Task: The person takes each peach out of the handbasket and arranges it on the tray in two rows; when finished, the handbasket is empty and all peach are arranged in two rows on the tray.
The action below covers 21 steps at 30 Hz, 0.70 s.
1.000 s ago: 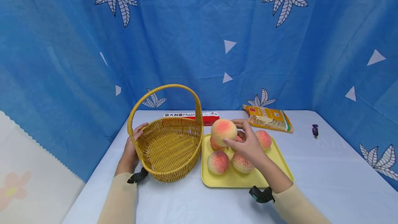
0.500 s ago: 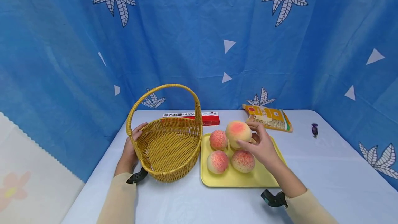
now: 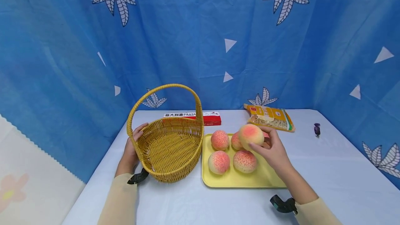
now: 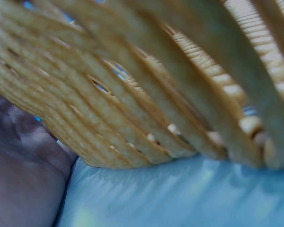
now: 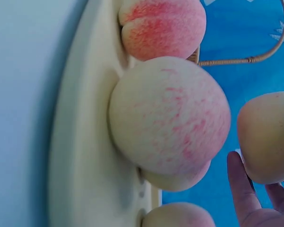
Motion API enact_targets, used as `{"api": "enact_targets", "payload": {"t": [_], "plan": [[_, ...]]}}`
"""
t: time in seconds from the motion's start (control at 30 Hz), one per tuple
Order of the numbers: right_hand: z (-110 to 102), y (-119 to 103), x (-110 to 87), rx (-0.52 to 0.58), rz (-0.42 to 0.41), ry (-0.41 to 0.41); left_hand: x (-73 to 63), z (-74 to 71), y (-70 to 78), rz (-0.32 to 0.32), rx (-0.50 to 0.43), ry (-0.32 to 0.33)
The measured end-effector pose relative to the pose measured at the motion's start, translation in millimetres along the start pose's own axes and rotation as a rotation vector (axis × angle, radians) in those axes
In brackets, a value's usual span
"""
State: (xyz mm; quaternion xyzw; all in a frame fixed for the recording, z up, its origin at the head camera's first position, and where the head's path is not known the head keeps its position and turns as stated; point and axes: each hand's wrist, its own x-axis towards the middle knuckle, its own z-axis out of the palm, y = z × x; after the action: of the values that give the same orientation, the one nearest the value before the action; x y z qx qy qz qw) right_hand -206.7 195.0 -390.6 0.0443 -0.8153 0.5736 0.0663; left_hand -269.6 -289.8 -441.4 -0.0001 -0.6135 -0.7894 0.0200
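My right hand [image 3: 275, 150] pinches a pale peach [image 3: 251, 136] with a red blush, holding it above the right part of the yellow tray [image 3: 218, 182]. In the right wrist view that held peach [image 5: 267, 137] is raised off the tray, with fingers along its underside. Several speckled pink peaches sit in the tray, among them a front-left peach [image 3: 218, 162] and a front-right peach [image 3: 245, 161]; one behind my hand is partly hidden. My left hand [image 3: 131, 148] rests along the outer left side of a woven basket [image 3: 175, 174], its palm beside the weave [image 4: 109, 118] in the left wrist view.
The basket's tall handle [image 3: 173, 86] arches over its opening. Behind it lies a red pasta box [image 3: 212, 119]. A yellow bag of pasta [image 3: 270, 117] lies behind the tray, and a small purple wrapped candy [image 3: 317, 130] lies far right. Blue curtain surrounds the white table.
My right hand has carried the pale peach rightward across the tray and slightly lower, uncovering peaches on the left. My left hand and the basket have stayed in place.
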Motion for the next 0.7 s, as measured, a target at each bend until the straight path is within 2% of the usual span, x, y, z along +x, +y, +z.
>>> {"api": "enact_targets", "payload": {"t": [0.43,0.7], "plan": [[-23.8,21.6,-7.6,-0.012,0.085,0.037,-0.7,1.5,0.2,-0.006,0.027,0.016],[-33.9,32.6,-12.8,-0.072,0.139,0.059,-0.5,1.7,-0.2,-0.003,0.015,0.012]]}}
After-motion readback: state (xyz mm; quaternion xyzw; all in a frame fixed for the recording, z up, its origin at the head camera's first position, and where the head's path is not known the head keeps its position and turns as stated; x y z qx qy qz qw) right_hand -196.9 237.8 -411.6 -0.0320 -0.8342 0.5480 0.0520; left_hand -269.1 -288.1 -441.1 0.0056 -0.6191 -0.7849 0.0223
